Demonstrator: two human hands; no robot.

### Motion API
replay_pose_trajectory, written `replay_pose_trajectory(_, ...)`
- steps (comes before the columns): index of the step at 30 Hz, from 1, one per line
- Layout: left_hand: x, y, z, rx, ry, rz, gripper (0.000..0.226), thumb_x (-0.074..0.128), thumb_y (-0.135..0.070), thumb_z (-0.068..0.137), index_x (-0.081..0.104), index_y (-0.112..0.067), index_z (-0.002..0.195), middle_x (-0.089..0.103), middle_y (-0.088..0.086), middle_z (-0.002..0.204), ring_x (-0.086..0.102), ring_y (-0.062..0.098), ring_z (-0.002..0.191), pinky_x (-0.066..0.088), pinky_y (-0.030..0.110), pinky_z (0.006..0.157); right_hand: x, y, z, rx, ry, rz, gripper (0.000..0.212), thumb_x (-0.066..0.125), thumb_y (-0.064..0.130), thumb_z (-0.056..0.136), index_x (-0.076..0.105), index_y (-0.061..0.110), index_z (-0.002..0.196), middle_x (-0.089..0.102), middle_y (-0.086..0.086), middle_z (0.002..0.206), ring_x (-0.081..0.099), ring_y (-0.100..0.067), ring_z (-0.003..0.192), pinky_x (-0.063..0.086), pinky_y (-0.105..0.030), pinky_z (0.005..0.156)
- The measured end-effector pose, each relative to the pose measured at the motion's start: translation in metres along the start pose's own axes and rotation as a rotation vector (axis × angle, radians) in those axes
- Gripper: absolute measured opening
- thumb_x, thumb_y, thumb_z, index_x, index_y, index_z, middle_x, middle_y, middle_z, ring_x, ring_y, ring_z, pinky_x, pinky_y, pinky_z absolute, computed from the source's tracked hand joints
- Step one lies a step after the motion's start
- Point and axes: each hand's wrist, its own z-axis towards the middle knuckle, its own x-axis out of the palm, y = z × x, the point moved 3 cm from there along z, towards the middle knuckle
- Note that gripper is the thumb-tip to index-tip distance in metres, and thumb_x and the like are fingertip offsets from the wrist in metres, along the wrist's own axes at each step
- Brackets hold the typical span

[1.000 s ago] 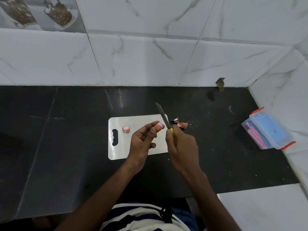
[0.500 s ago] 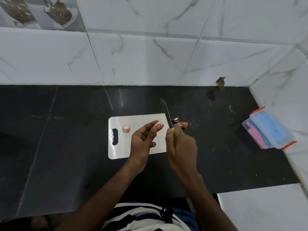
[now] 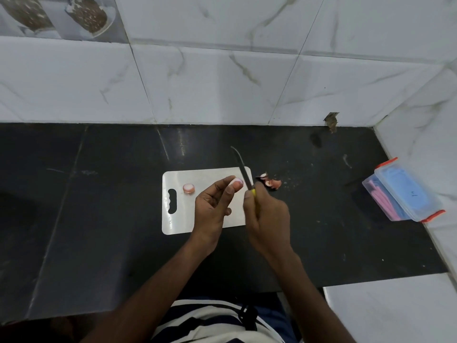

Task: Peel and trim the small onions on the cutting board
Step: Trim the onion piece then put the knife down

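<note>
A white cutting board (image 3: 180, 219) lies on the black counter. My left hand (image 3: 212, 206) pinches a small pink onion (image 3: 238, 183) at its fingertips, above the board's right part. My right hand (image 3: 267, 216) grips a knife (image 3: 241, 167) by its yellow handle; the dark blade points up and away, right beside the onion. A second small onion (image 3: 189, 188) with a cut white face rests on the board near the handle slot. Pink peel scraps (image 3: 269, 182) lie on the counter just right of the board.
A clear plastic box (image 3: 401, 194) with orange clips and pink and blue contents sits at the right wall. Marble-tiled walls close the back and right. A white ledge (image 3: 390, 310) is at the near right. My striped shirt is at the bottom.
The knife blade has tilted slightly left, its tip swinging back toward the onion after standing more upright half a second ago. Both hands stay in place.
</note>
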Motion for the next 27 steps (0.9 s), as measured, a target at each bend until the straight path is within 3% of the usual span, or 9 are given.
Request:
replay_pose_trajectory(3, 0.002, -0.001, 0.001, -0.035, 0.02, -0.005, 0.031, 0.07, -0.042, 0.098, 0.078, -0.027, 0.124, 0.083, -0.019, 0.11, 0.071, -0.003, 0.092, 0.052, 0.029, 0.081, -0.002, -0.009, 0.011, 0.011, -0.027, 0.13, 0.036, 0.031, 0.042, 0.105, 0.056, 0.019, 0.093, 0.05, 0.005, 0.055, 0.052, -0.014, 0.047, 0.045, -0.038, 0.049)
replay_pose_trajectory(5, 0.003, -0.002, 0.0, -0.051, 0.034, -0.041, 0.04, 0.074, -0.054, 0.089, 0.081, -0.03, 0.12, 0.082, -0.018, 0.103, 0.069, 0.004, 0.096, 0.053, 0.033, 0.084, 0.001, -0.008, 0.012, 0.022, 0.026, 0.177, 0.031, 0.032, 0.04, 0.105, 0.052, 0.023, 0.089, 0.053, 0.003, 0.058, 0.053, -0.015, 0.049, 0.045, -0.041, 0.05)
replay_pose_trajectory(9, 0.006, 0.002, 0.003, -0.042, 0.106, -0.121, 0.066, 0.088, -0.085, 0.059, 0.082, -0.05, 0.115, 0.08, -0.012, 0.107, 0.071, 0.017, 0.113, 0.057, 0.044, 0.096, 0.011, -0.003, 0.004, 0.024, 0.053, 0.181, 0.027, 0.034, 0.041, 0.106, 0.047, 0.028, 0.087, 0.047, 0.011, 0.057, 0.051, -0.01, 0.05, 0.033, -0.017, 0.05)
replay_pose_trajectory(13, 0.007, 0.005, 0.007, -0.017, 0.138, -0.124, 0.07, 0.087, -0.09, 0.052, 0.084, -0.052, 0.111, 0.082, -0.015, 0.117, 0.076, 0.016, 0.12, 0.063, 0.037, 0.094, 0.019, -0.001, 0.002, 0.056, 0.043, 0.205, 0.038, 0.026, 0.051, 0.104, 0.052, 0.025, 0.095, 0.052, 0.013, 0.061, 0.055, -0.008, 0.051, 0.037, -0.015, 0.05)
replay_pose_trajectory(18, 0.003, 0.006, 0.011, 0.017, 0.081, -0.101, 0.069, 0.085, -0.093, 0.052, 0.085, -0.052, 0.108, 0.082, -0.015, 0.106, 0.068, 0.027, 0.117, 0.059, 0.053, 0.101, 0.016, -0.004, 0.002, 0.036, 0.05, 0.164, 0.029, 0.03, 0.043, 0.106, 0.048, 0.026, 0.091, 0.044, 0.013, 0.057, 0.046, -0.008, 0.047, 0.031, -0.018, 0.051)
replay_pose_trajectory(20, 0.001, 0.007, 0.011, 0.038, 0.065, -0.076, 0.064, 0.083, -0.092, 0.055, 0.085, -0.054, 0.106, 0.082, -0.018, 0.104, 0.071, 0.023, 0.112, 0.062, 0.047, 0.096, 0.014, -0.005, 0.003, 0.02, 0.062, 0.137, 0.027, 0.032, 0.039, 0.107, 0.05, 0.025, 0.091, 0.042, 0.012, 0.056, 0.044, -0.007, 0.047, 0.029, -0.018, 0.052)
replay_pose_trajectory(23, 0.002, 0.005, 0.009, 0.039, 0.063, -0.08, 0.049, 0.082, -0.081, 0.071, 0.086, -0.048, 0.107, 0.083, -0.017, 0.117, 0.077, 0.015, 0.118, 0.065, 0.037, 0.091, 0.014, -0.003, 0.002, -0.043, 0.118, 0.08, 0.041, 0.029, 0.044, 0.103, 0.062, 0.02, 0.105, 0.043, 0.014, 0.056, 0.046, -0.006, 0.049, 0.032, -0.021, 0.053)
replay_pose_trajectory(25, 0.002, 0.002, 0.006, 0.01, 0.062, -0.105, 0.058, 0.081, -0.086, 0.067, 0.086, -0.045, 0.108, 0.082, -0.017, 0.115, 0.074, 0.015, 0.113, 0.061, 0.032, 0.088, 0.01, -0.005, 0.003, -0.044, 0.076, 0.141, 0.037, 0.031, 0.042, 0.102, 0.059, 0.02, 0.094, 0.047, 0.01, 0.057, 0.048, -0.009, 0.049, 0.039, -0.031, 0.049)
replay_pose_trajectory(27, 0.0, -0.004, 0.005, -0.007, 0.053, -0.106, 0.056, 0.076, -0.079, 0.077, 0.084, -0.038, 0.114, 0.081, -0.017, 0.112, 0.065, 0.01, 0.103, 0.053, 0.036, 0.086, 0.0, -0.009, 0.01, 0.022, -0.03, 0.312, 0.033, 0.039, 0.033, 0.103, 0.054, 0.013, 0.081, 0.05, 0.003, 0.057, 0.048, -0.014, 0.048, 0.042, -0.041, 0.048)
